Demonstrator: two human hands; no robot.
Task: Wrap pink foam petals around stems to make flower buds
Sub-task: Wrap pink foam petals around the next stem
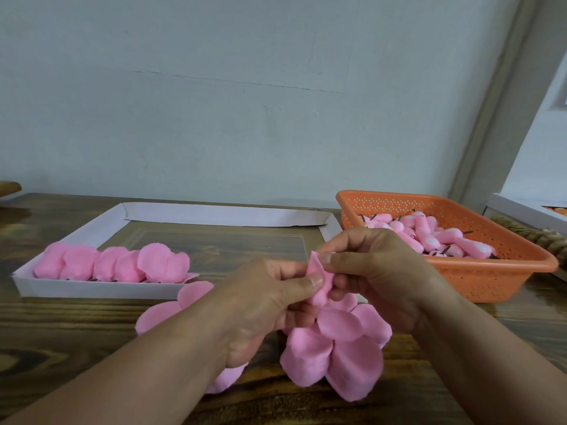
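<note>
At right, an orange perforated plastic basket holds pink foam buds on dark stems; a white cardboard tray at left holds pink wrapped flowers. At centre, left hand and right hand pinch a pink foam petal above the dark wooden bench.

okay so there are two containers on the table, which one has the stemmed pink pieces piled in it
The orange basket on the right: perforated plastic, heaped with stemmed pink pieces. The white tray on the left holds a row.

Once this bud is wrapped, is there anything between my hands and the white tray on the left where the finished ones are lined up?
Nothing visible blocks it. Both the left hand and right hand pinch the pink petal above the table. Loose petals lie flat below the path, and the white tray has open space beyond its row of wrapped buds.
</note>
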